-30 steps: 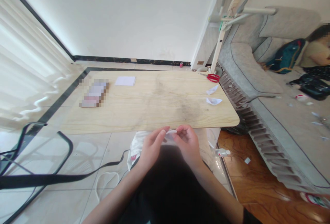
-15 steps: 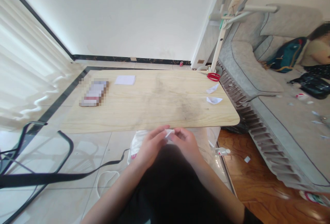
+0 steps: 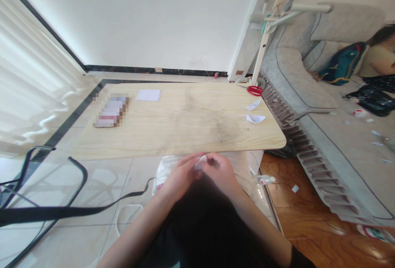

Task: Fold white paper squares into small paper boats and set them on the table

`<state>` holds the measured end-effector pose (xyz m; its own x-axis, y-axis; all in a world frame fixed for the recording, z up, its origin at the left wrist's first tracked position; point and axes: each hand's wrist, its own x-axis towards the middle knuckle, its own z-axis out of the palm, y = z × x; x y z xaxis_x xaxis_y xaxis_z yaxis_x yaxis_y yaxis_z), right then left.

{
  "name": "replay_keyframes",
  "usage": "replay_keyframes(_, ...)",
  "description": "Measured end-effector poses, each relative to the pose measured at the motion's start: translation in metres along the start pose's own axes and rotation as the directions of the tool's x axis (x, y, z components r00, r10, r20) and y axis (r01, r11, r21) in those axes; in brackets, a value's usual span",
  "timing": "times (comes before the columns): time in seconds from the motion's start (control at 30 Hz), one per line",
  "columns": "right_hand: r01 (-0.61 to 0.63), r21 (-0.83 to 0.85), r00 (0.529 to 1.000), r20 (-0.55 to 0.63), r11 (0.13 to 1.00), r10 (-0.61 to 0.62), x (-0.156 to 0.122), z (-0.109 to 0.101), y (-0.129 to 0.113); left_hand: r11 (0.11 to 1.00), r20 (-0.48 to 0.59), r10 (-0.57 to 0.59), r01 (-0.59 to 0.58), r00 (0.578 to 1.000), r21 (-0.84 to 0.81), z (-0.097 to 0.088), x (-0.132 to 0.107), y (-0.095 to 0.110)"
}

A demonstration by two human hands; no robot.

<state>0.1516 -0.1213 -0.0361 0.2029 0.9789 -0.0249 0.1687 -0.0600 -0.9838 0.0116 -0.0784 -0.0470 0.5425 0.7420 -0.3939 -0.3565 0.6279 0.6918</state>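
A small folded piece of white paper (image 3: pixel 200 163) is pinched between both hands, just in front of the table's near edge. My left hand (image 3: pixel 184 172) closes on its left side, and my right hand (image 3: pixel 220 170) grips the right side with bent fingers. Fingers cover much of the paper, so its full shape is hidden. On the right of the wooden table (image 3: pixel 173 128) lie two folded paper boats, a nearer one (image 3: pixel 255 118) and a farther one (image 3: pixel 253 105). Red-handled scissors (image 3: pixel 254 91) rest behind them. A stack of white paper (image 3: pixel 148 95) lies at the back left.
A phone-like object (image 3: pixel 111 111), blurred out, lies on the table's left. Right of the table stands a grey sofa (image 3: pixel 321 91), where a person sits beside a teal backpack (image 3: pixel 344 64). A bottle (image 3: pixel 267 180) lies low at right. A black strap (image 3: pixel 92 210) crosses the left.
The paper has turned and tilted in my fingers, showing a different face. Both hands have shifted only slightly, and the things on the table stay where they were.
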Motion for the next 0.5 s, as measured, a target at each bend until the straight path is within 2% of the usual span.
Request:
replay_keyframes(0.13, -0.017, 0.017, 1.0, 0.024, 1.0, 0.017, 0.0, -0.0002, 0.0008, 1.0, -0.016, 0.004, -0.004, 1.0, 0.02, 0.0015, -0.0018, 0.0002)
replay_keyframes(0.33, -0.035, 0.052, 0.998, 0.057, 0.998, 0.032, -0.0003, -0.0013, 0.0058, 0.994, -0.114, 0.016, -0.004, 0.993, 0.11, 0.0047, -0.0044, 0.0019)
replay_keyframes(0.5, -0.045, 0.111, 0.998, 0.048, 0.993, 0.04, 0.0007, -0.0025, 0.0044, 0.98, -0.113, 0.113, -0.092, 0.987, 0.174, 0.0036, -0.0039, 0.0012)
